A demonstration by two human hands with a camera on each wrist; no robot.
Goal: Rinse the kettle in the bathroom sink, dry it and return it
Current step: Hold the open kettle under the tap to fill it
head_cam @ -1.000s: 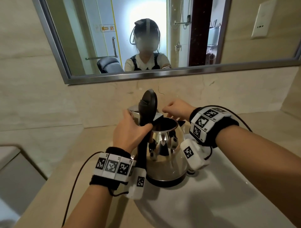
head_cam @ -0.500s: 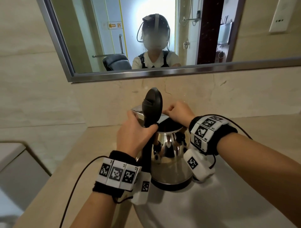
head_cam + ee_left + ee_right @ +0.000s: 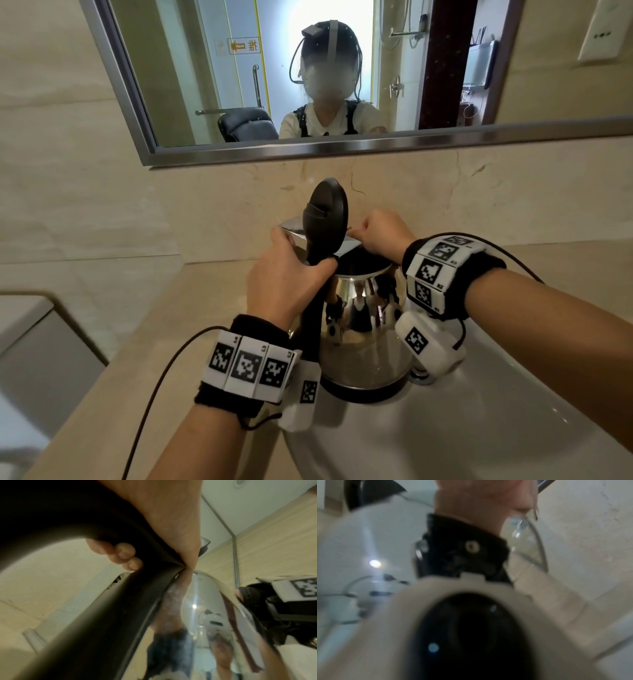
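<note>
A shiny steel kettle [image 3: 363,342] with a black base hangs over the back rim of the white sink [image 3: 479,428], its black lid [image 3: 327,212] standing open. My left hand [image 3: 284,277] grips the black handle [image 3: 313,325]; in the left wrist view its fingertips [image 3: 126,555] wrap round that handle [image 3: 120,601] beside the mirrored body [image 3: 202,601]. Just behind the kettle's mouth is a flat chrome faucet [image 3: 291,229]. My right hand [image 3: 380,236], fingers curled, pinches the faucet's right edge. The right wrist view is blurred and shows only the hand [image 3: 479,497] against the kettle [image 3: 368,540].
The sink sits in a beige stone counter [image 3: 171,325] against a tiled wall. A framed mirror [image 3: 308,85] hangs above, and a wall socket [image 3: 599,31] is at the top right. A white fixture [image 3: 30,342] stands low on the left.
My right hand has moved left from beside the kettle's mouth to the faucet's edge. The kettle has stayed in my left hand and come slightly closer to the faucet.
</note>
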